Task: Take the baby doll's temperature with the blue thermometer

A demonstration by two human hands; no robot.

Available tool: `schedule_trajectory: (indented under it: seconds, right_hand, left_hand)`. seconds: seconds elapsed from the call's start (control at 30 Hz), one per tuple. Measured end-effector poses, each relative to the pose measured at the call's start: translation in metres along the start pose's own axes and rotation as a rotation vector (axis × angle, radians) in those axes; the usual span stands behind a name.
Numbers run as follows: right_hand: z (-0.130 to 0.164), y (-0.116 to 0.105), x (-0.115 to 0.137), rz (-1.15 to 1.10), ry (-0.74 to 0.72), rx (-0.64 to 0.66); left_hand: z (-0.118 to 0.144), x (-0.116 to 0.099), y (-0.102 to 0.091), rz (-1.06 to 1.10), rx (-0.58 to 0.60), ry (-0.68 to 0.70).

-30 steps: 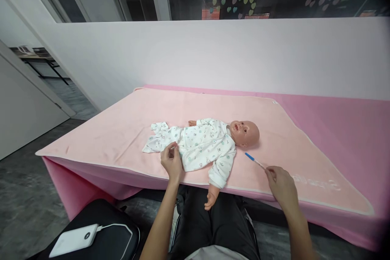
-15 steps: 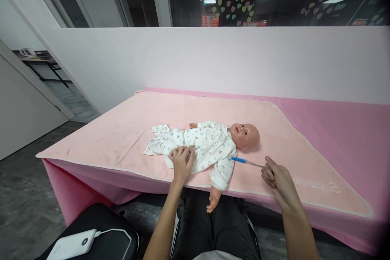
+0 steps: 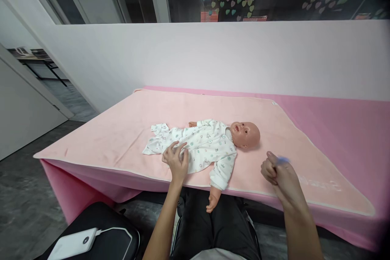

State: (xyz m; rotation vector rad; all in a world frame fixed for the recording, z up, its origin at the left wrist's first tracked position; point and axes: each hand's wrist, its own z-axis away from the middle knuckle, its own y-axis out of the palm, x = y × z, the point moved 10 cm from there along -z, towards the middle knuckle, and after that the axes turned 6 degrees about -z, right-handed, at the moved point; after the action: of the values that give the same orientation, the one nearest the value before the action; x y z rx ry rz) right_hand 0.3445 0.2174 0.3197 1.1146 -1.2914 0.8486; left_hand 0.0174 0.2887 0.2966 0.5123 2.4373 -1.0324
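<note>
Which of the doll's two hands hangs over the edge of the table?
The doll's near hand, bare below its white sleeve, hangs past the blanket's front edge. The far hand rests on the blanket beside the doll's body.

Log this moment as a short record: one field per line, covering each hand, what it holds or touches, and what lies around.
left hand: fingers spread, resting on the doll's romper
right hand: fist closed on a thin blue-tipped stick, blurred
doll: on its back, head toward the right, one arm hanging over the table edge
surface: pink blanket over a pink-covered table
below: white power bank on a black bag
</note>
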Motion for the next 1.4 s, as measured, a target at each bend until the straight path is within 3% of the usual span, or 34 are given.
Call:
schedule_trajectory:
  seconds: [0.1,0.17,0.3,0.5,0.7,0.93,1.17,1.4]
  right_hand:
    - [0.0,0.008,0.006,-0.001,-0.026,0.025]
    - [0.0,0.013,0.008,-0.012,-0.019,0.046]
    - [-0.001,0.015,0.012,-0.062,-0.02,0.048]
    - [0.0,0.029,0.007,-0.119,0.049,0.18]
    - [0.001,0.023,0.006,-0.128,0.071,0.092]
    - [0.008,0.031,0.013,-0.104,0.102,0.18]
    - [0.0,0.034,0.009,-0.104,0.084,0.115]
    - [-0.003,0.04,0.007,-0.168,0.086,0.152]
  left_hand:
    - [0.002,-0.019,0.009,-0.047,0.08,0.16]
    - [0.003,-0.023,0.014,-0.076,0.12,0.191]
    - [0.002,-0.021,0.018,-0.085,0.15,0.173]
    - [0.002,-0.018,0.018,-0.058,0.168,0.154]
    - [0.003,-0.016,0.019,-0.051,0.164,0.15]
    - [0.003,-0.014,0.019,-0.045,0.173,0.139]
    - [0.002,-0.014,0.019,-0.041,0.164,0.142]
    - [0.002,-0.015,0.017,-0.04,0.152,0.149]
